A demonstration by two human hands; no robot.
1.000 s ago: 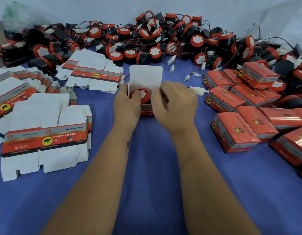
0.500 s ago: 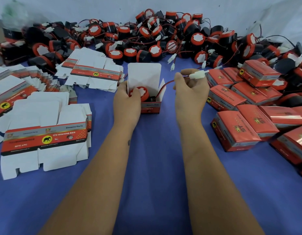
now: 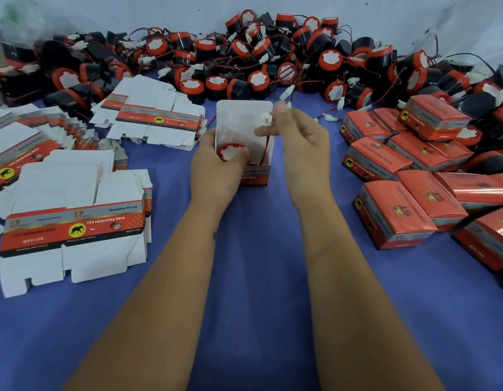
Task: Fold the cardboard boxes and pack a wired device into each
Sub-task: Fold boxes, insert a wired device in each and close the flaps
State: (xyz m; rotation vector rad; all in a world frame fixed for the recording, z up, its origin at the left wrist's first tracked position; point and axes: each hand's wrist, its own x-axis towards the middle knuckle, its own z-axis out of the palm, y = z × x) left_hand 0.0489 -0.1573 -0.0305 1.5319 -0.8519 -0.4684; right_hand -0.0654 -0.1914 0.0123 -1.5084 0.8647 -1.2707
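Red-faced horn (image 3: 232,152) sits face-up in your open box (image 3: 254,176), left grip (image 3: 216,167) clasping both, right grip (image 3: 298,136) pinching its connector (image 3: 266,119) above.

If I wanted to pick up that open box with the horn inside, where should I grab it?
Probably by the open box's two side walls, coming from above and the near side. Its lid flap stands up at the back, and the left hand already steadies the left wall that way.

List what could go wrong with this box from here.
The red wire runs up over the open box edge to the white connector pinched in the right hand; closing the lid flap now could trap it. The left hand alone steadies the box, which might tip.
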